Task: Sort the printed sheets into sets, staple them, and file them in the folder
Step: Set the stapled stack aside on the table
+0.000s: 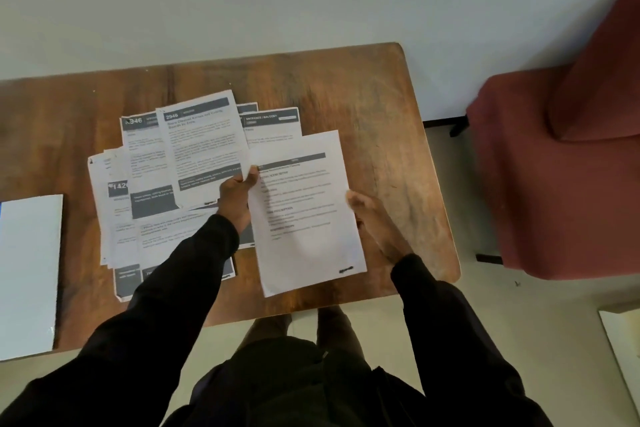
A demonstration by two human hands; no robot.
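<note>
Several printed sheets [194,149] lie fanned and overlapping on the wooden table [381,107], left of centre. One sheet [304,229] with a dark header bar sits apart at the right of the pile, held by both hands. My left hand [237,194] pinches its upper left edge with thumb and fingers. My right hand [370,218] holds its right edge, thumb on top. A white folder [29,270] lies at the table's left front corner, partly cut off by the frame. No stapler is in view.
A dark red armchair [561,166] stands to the right of the table. The table's far side runs along a pale wall. Bare wood shows behind and to the right of the sheets. Tiled floor lies below the table's front edge.
</note>
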